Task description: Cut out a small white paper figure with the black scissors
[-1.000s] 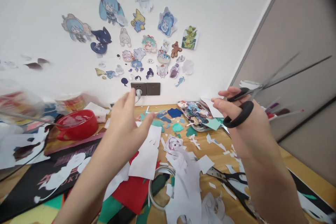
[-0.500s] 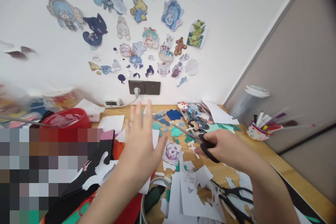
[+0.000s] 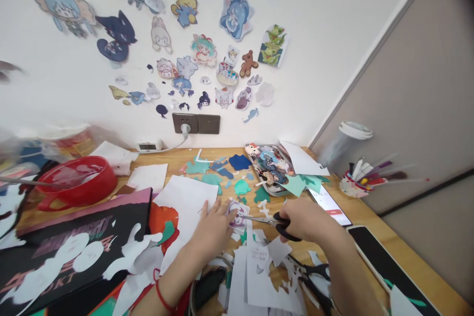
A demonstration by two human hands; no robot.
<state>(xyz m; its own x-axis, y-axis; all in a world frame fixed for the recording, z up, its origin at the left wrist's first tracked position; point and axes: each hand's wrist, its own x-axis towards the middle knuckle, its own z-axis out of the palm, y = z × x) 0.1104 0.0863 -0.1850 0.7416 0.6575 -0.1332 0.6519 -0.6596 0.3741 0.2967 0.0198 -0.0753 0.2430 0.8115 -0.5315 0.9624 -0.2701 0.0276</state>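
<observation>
My right hand point(image 3: 309, 222) is closed round the black handles of a pair of scissors point(image 3: 283, 227). Their blades point left, with the tips over a small square paper picture point(image 3: 239, 211) of a purple-haired cartoon figure. At the left edge of that picture my left hand point(image 3: 211, 232) lies low over the desk, fingers stretched and slightly apart, thumb touching the picture. A large white sheet point(image 3: 187, 197) is partly under this hand. Below the picture are cut white paper scraps point(image 3: 255, 276) and a second pair of black-handled scissors point(image 3: 314, 276), partly hidden by my right forearm.
A red bowl point(image 3: 79, 187) with a utensil stands at left, behind a black box point(image 3: 74, 247). A tray of cutouts point(image 3: 272, 165) sits at the back. Rightward are a phone point(image 3: 331, 207), a dark tablet-like device point(image 3: 388, 266) and a pen cup point(image 3: 353, 185).
My left hand has come down from the raised position onto the desk at the picture. The scissors in my right hand have swung lower, their tips now over the picture. The view has shifted right.
</observation>
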